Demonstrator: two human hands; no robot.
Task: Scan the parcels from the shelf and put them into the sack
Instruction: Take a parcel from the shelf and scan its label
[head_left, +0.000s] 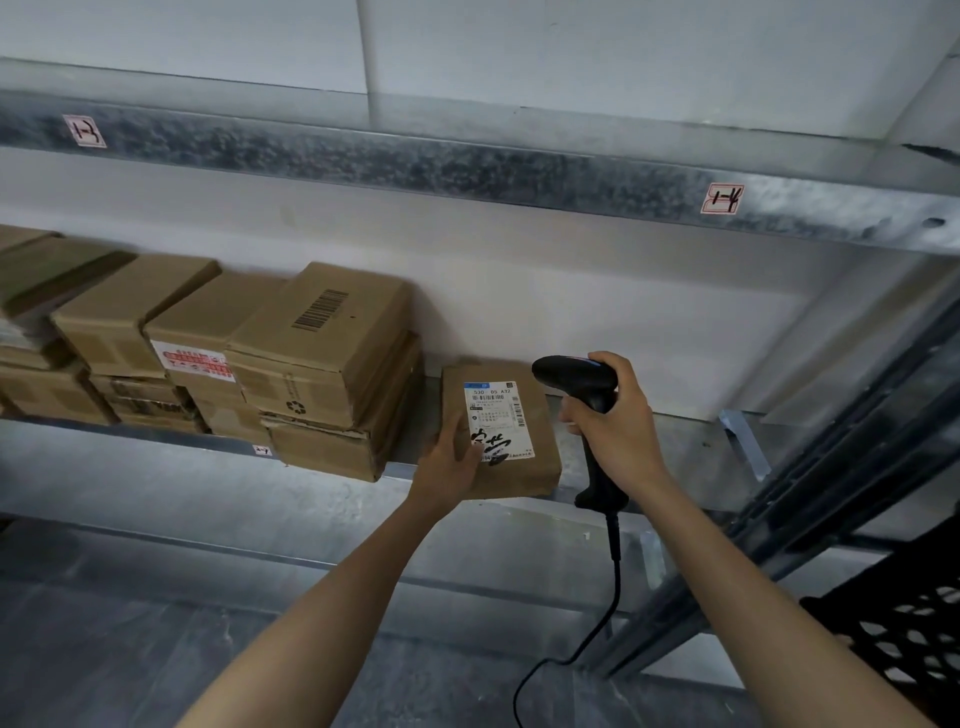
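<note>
A brown cardboard parcel (540, 447) with a white shipping label lies flat at the front of the metal shelf (675, 431). My left hand (449, 465) holds its near left corner, thumb on top beside the label. My right hand (621, 423) grips the handle of a black corded barcode scanner (576, 382). The scanner head hangs just above the parcel's far right corner and faces left over the label. No sack is in view.
Several stacked cardboard boxes (322, 364) fill the shelf to the left of the parcel. An upper shelf beam (467, 166) carries handwritten tags. A dark shelf upright and a black perforated crate (904, 634) stand at the right. The scanner cable (613, 597) hangs down between my arms.
</note>
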